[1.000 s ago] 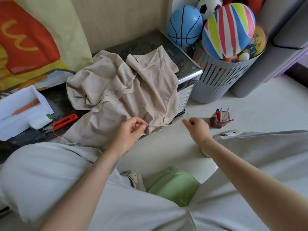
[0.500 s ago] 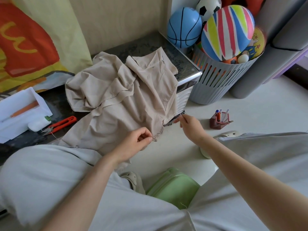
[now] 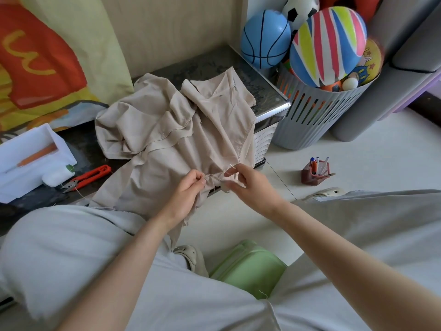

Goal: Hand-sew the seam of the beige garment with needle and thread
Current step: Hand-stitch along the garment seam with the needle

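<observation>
Moved: the right hand (image 3: 250,185) has come in from the right of the frame to the garment's edge and now sits just beside the left hand (image 3: 188,194), which has kept its hold on the seam.
Left hand: thumb and forefinger pinch a bunched fold of the seam, and the other fingers curl under it.
Right hand: thumb and forefinger are clamped on the needle (image 3: 232,166), whose pale tip sticks up and to the left past the fingertips. The remaining fingers curl loosely against the cloth.
Beige garment (image 3: 171,130): it lies crumpled in mid-frame on the dark tabletop (image 3: 214,65), with its lower edge hanging over the table's front. The gathered seam runs between the two hands.
Thread: too fine to make out between the hands.
Left of frame: red snips (image 3: 91,175) lie on the tabletop, just beside a white box (image 3: 28,151).
Upper right: a grey slatted basket (image 3: 317,115) holds a striped ball (image 3: 329,44) and a blue ball (image 3: 265,39).
Floor: a pen holder (image 3: 315,173) stands to the right of the hands, and a green stool (image 3: 248,266) sits at lower centre.
</observation>
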